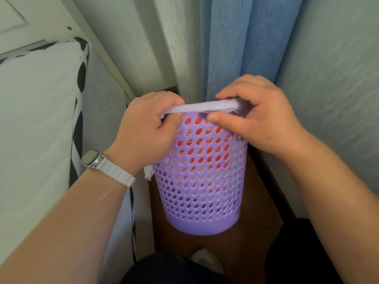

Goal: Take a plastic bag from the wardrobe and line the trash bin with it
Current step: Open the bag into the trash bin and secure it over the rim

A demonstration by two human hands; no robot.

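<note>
A purple perforated trash bin (200, 193) stands upright on the brown floor in front of me. A white plastic bag (203, 108) with red print sits inside it; the red shows through the upper holes. The bag's edge is stretched as a white band across the bin's near rim. My left hand (147, 130) grips the band's left end, and a white tail of bag hangs below that wrist. My right hand (252, 119) pinches the band's right end between thumb and fingers. The bin's far rim is hidden behind my hands.
A white mattress (34, 124) with black-and-white trim stands close on the left. Pale and blue curtains (225, 48) hang right behind the bin, and pale fabric closes in on the right. My dark-clothed knees and a white shoe (205, 259) are just below the bin.
</note>
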